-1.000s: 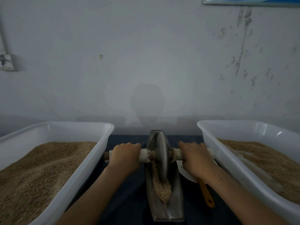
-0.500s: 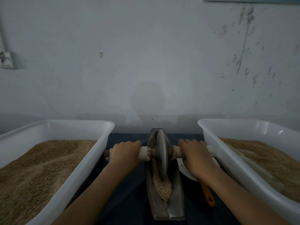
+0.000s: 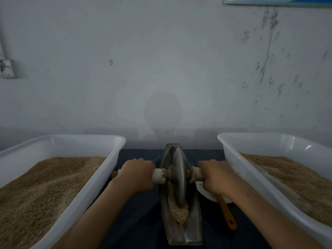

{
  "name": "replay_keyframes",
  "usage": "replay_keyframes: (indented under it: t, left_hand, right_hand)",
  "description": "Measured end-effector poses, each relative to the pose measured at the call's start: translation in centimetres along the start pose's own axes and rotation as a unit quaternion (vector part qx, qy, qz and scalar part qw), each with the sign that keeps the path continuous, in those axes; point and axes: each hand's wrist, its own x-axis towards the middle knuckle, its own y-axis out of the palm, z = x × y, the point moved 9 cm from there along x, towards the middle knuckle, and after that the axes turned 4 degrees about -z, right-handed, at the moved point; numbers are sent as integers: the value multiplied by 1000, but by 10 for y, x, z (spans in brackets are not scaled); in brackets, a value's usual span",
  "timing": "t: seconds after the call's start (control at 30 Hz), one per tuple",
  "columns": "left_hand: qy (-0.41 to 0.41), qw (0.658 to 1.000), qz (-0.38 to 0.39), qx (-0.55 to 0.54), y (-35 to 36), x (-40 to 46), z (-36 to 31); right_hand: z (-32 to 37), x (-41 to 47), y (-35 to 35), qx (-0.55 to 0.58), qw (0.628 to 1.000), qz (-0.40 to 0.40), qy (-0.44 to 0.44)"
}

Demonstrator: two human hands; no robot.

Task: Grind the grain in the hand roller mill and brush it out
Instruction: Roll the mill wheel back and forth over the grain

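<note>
A: What is shown at the centre of the figure?

B: A hand roller mill is shown: a narrow, boat-shaped metal trough (image 3: 181,230) set lengthwise on a dark blue cloth (image 3: 143,212), with a grinding wheel (image 3: 178,178) standing upright in it on a horizontal axle.

A: How is the axle held?

B: It is gripped on both sides. The left hand (image 3: 137,174) is curled round the white handle sleeve (image 3: 159,176) left of the wheel, and the right hand (image 3: 216,175) is curled round the matching sleeve on the right. Both fists are seen knuckles up.

A: Where is the grain located?

B: Pale grain (image 3: 178,211) is seen inside the trough, heaped on the near side of the wheel and touching its lower edge.

A: What is placed alongside?

B: A white plastic tub (image 3: 111,159) holding tan grain is set to the left of the mill, and a second such tub (image 3: 231,155) to the right. A white dish (image 3: 204,194) and an orange handle (image 3: 227,214) are partly hidden under the right wrist; what the handle belongs to cannot be told. A pale, stained wall (image 3: 161,69) is seen behind.
</note>
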Motion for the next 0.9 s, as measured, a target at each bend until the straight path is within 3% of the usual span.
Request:
replay_keyframes:
  t: [0.13,0.37,0.5,0.8,0.9]
  left_hand:
    - [-5,1000,5,1,3,1,1]
    - [-38,990,-136,0,-6,1,3]
    - [-30,988,-154,-6,-7,0,2]
    - [11,1000,-4,-12,2,3,1]
    - [13,999,25,-24,7,1,2]
  right_hand:
    - [2,-1,-2,6,1000,1,-6]
    - [-1,4,4,-41,991,-121,27]
    - [-2,4,5,-45,989,-142,25]
    - [2,0,-4,7,1000,-3,-13]
    - [5,-2,-6,7,1000,7,-20]
